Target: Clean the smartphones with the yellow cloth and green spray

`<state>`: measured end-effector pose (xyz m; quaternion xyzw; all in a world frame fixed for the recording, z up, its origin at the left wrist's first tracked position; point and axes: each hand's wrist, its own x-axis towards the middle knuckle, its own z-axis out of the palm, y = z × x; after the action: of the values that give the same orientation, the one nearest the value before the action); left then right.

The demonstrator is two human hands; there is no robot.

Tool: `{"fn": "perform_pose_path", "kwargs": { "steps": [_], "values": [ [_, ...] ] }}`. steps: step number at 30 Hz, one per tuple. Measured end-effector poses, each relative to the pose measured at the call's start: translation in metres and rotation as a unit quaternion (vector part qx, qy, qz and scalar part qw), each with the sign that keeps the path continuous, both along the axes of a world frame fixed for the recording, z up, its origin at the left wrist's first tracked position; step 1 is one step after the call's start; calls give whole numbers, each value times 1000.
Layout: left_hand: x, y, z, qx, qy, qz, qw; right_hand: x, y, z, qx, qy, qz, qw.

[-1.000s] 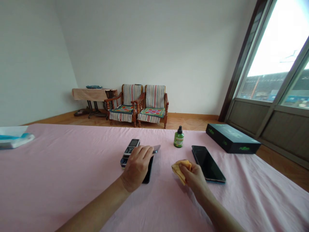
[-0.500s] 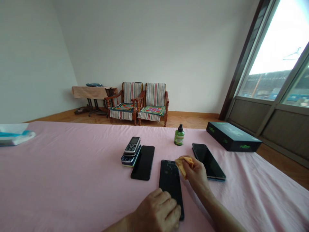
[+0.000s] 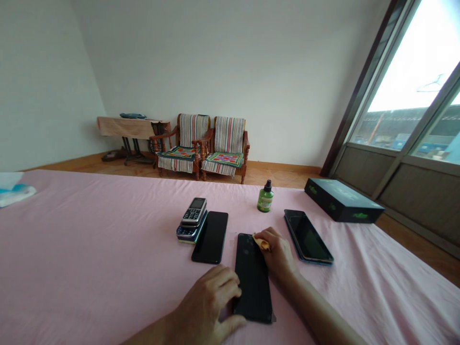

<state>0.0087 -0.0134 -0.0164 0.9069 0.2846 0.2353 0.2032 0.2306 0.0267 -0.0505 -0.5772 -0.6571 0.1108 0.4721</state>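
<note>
Head view: right-hand fingers [image 3: 266, 235] pinch a yellow cloth [image 3: 262, 243] on a black smartphone [image 3: 252, 282] lying on a pink sheet [image 3: 108, 239]; spread left-hand fingers [image 3: 226, 283] brace its edge. Another smartphone [image 3: 212, 237], a third [image 3: 308, 237] and stacked keypad phones [image 3: 192, 220] lie nearby.

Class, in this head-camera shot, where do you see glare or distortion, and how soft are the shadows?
In the head view, the window is blown out white, its frame leaning from wide-angle distortion; the left hand casts only a faint, soft shadow on the pink cloth; the right-hand phone shows a pale screen reflection.
</note>
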Motion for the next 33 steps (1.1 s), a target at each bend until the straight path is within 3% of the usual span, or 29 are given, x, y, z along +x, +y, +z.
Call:
{"fn": "perform_pose_path", "kwargs": {
  "steps": [7, 14, 17, 20, 28, 33],
  "values": [
    [0, 3, -6, -3, -15, -5, 1000, -16, -19, 6, 7, -69, 45, 997],
    [2, 1, 2, -9, -2, -3, 1000, -47, -72, 14, -38, -85, 101, 991],
    [1, 0, 5, -8, -1, -12, 1000, -50, -80, 14, -40, -90, 93, 991],
    [-1, 0, 5, -7, 3, -14, 1000, -43, -67, 14, -28, -113, 63, 991],
    [-3, 1, 0, -10, 11, -12, 1000, -24, 2, 9, -14, -139, 23, 990],
    [-1, 3, -1, -18, 20, -9, 1000, -31, 16, 10, -17, -157, 39, 987]
  ]
}}
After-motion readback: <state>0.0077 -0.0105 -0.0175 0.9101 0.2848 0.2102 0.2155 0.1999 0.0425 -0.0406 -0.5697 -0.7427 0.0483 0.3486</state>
